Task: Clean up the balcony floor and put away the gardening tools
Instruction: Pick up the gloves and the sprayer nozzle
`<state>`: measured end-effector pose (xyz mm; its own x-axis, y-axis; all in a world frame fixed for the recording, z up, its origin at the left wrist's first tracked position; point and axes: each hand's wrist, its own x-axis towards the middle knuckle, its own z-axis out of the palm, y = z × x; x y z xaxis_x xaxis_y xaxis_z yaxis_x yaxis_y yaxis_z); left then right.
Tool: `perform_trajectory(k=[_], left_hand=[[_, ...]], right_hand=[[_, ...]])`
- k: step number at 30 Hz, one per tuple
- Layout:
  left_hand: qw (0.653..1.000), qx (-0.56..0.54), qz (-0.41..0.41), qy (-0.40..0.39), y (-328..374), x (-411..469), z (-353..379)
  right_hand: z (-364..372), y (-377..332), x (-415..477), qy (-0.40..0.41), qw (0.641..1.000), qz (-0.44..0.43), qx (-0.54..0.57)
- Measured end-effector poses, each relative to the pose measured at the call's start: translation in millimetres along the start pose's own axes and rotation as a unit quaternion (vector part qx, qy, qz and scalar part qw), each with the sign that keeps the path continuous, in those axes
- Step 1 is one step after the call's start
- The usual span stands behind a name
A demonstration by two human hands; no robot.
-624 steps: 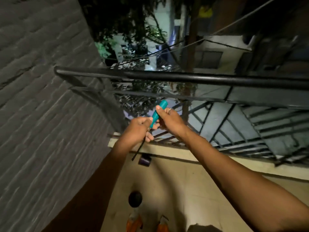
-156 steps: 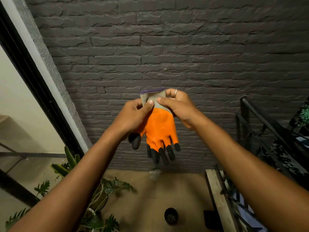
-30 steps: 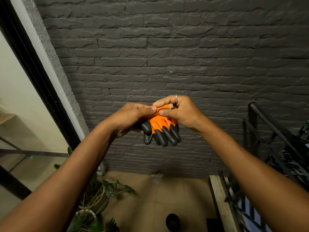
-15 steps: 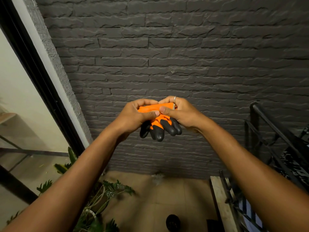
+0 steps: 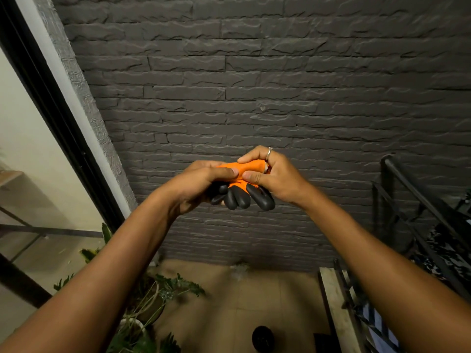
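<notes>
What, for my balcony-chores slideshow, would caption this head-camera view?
Left hand and right hand grip a bunched orange gardening glove before a dark brick wall.

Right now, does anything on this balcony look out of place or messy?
Two things on the floor: a pale clump lies at the foot of the brick wall, and a small black pot sits alone mid-floor, apart from the leafy plant. The left hand and right hand grip the orange glove bundle.

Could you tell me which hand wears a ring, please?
The right hand: a silver ring circles one finger; the left hand has none. Both hold the orange glove.
</notes>
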<state>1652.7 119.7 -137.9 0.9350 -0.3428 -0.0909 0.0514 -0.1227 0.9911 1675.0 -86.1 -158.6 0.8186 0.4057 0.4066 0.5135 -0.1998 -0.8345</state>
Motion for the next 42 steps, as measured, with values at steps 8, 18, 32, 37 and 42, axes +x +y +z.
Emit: perform_trajectory(k=[8,18,32,37,42], left_hand=[[0.992,0.076,0.083,0.061,3,-1,-4],[0.995,0.050,0.054,0.062,10,-7,1],[0.986,-0.049,-0.132,-0.084,1,-7,-12],[0.996,-0.018,-0.084,-0.033,-7,-4,-9],[0.997,0.060,-0.027,0.049,-12,-2,-15]], right_hand=[[1,-5,1,-0.025,0.983,0.123,0.130],[-4,-10,7,-0.006,0.982,0.106,0.157],[5,2,2,-0.040,0.999,0.010,0.027],[14,0,3,-0.013,1.000,-0.018,-0.022],[17,0,5,-0.023,0.996,-0.024,-0.080]])
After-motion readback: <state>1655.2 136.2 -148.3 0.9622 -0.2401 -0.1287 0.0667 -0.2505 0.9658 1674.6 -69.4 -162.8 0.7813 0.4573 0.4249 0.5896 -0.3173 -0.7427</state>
